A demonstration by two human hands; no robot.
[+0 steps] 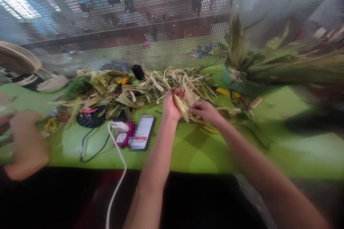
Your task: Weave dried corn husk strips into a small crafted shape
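Observation:
My left hand [172,105] is closed round a bundle of pale dried corn husks [181,107], which slants down to the right out of the fist. At its right, my right hand [204,111] pinches with thumb and forefinger at the edge of a broad husk strip [190,93] beside the bundle. What exactly lies between those fingertips is too small to make out fully. Behind both hands spreads a loose heap of dry husk strips [153,84].
A phone [143,132] lies left of my forearm, by a magenta power adapter [125,136] with a white cable [122,161]. Green-leaved husks [285,61] fill the right. Another person's arm [28,143] rests at left, near a fan [20,57]. Perforated metal mesh [150,14] stands behind.

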